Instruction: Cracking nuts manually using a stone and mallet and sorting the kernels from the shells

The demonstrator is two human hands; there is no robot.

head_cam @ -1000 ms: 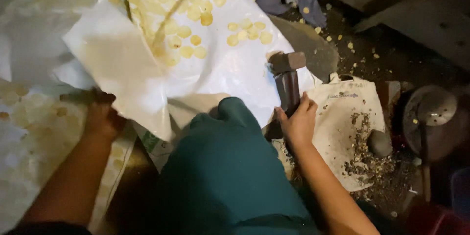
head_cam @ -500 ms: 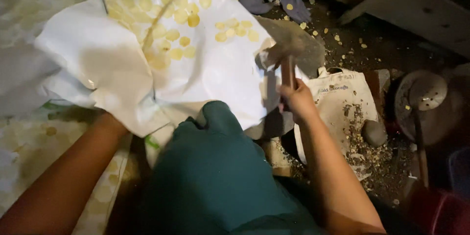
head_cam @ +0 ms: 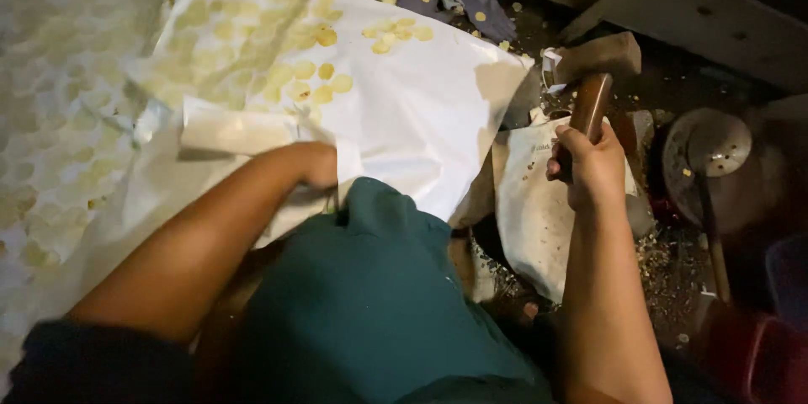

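Note:
My right hand (head_cam: 594, 167) grips the wooden handle of a heavy hammer (head_cam: 596, 63) and holds it raised over a pale cloth bag (head_cam: 528, 210). My left hand (head_cam: 313, 165) reaches under the white plastic sheet (head_cam: 412, 109) near my knee in teal cloth (head_cam: 379, 286); its fingers are hidden by the sheet's fold. Several yellow round slices (head_cam: 316, 67) lie spread on the sheet.
A round metal ladle or lid (head_cam: 711, 151) with a long handle lies at the right. Crushed shell bits (head_cam: 665, 269) litter the dark floor beside the bag. A blue-grey cloth (head_cam: 471, 4) lies at the top, and more sheets with slices (head_cam: 50, 160) cover the left.
My right hand has lifted the hammer and swung it right, over the bag. My left arm has moved in towards my knee and the white sheet has been flattened out.

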